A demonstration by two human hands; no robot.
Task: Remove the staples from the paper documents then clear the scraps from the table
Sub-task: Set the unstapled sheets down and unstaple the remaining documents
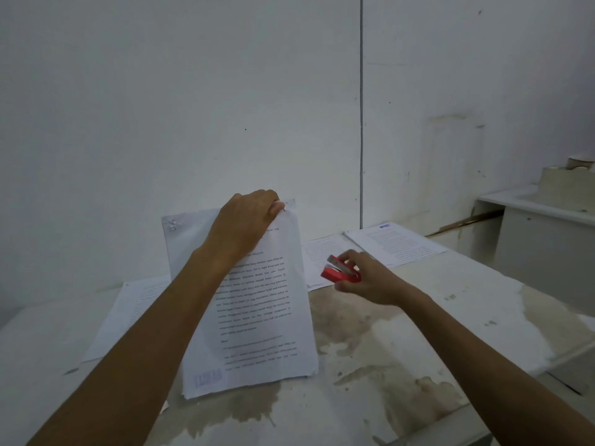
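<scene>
My left hand (246, 220) pinches the top right corner of a stack of printed pages (254, 320) and holds it upright, its bottom edge resting on the table (402, 342). Small staple marks show near the stack's top left corner (173, 225). To the right of the stack, my right hand (370, 278) grips a red staple remover (341, 272) just above the table, its jaws pointing left toward the pages. Other printed documents lie flat: one behind my left arm (135, 313), one behind the remover (317, 252), one at the back right (396, 244).
The table top is white with brown worn patches. A wall stands right behind it. A lower white cabinet (547, 226) sits to the right, with a wooden stick (467, 222) leaning beside it. A small scrap (71, 371) lies near the left edge.
</scene>
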